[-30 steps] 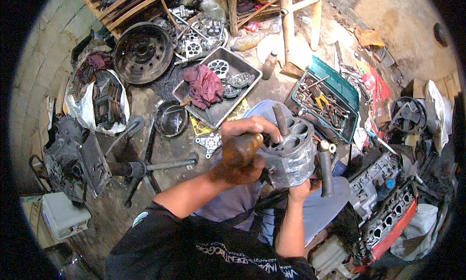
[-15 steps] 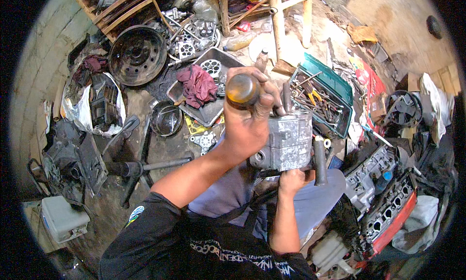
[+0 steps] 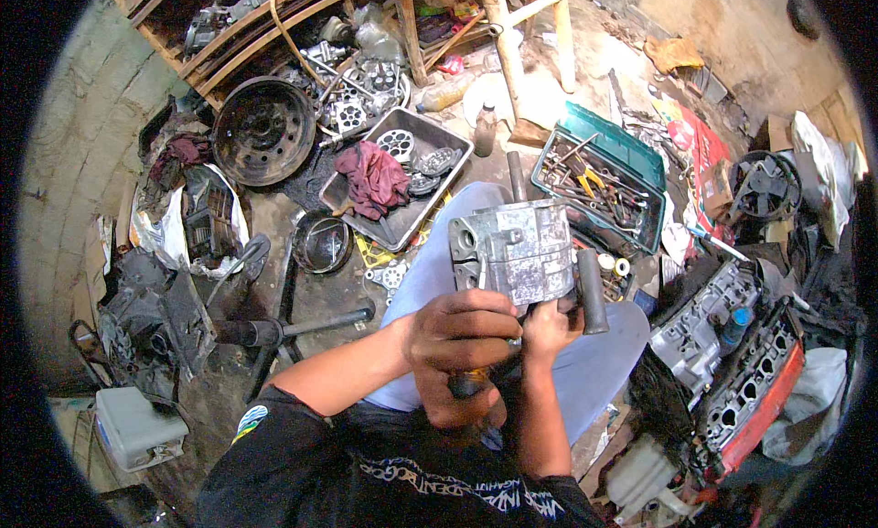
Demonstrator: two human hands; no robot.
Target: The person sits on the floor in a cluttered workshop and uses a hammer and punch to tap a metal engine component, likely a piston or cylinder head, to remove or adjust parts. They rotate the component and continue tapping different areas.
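Observation:
My left hand (image 3: 462, 340) is closed around the dark amber handle of a screwdriver (image 3: 482, 274), whose thin shaft points up at the near left side of a scuffed grey metal engine part (image 3: 526, 253). Whether the tip touches the part is unclear. That boxy part is raised over my lap between my knees. Against its lower edge, my right hand (image 3: 549, 331) is closed, with its fingers mostly hidden underneath. A dark metal cylinder (image 3: 592, 292) stands along the part's right side, and a grey rod (image 3: 517, 176) shows beyond its far edge.
Ahead lies a grey tray (image 3: 402, 231) with a maroon rag (image 3: 373, 180). An open teal toolbox (image 3: 631, 167) full of tools sits to its right. Engine castings (image 3: 700, 331) crowd the right, a black wheel rim (image 3: 265, 130) the far left, and a metal stand (image 3: 311, 325) the near left.
My left hand has come down and nearer with the screwdriver, from above the part's far left corner to its near left side. The part has tilted and shifted slightly left.

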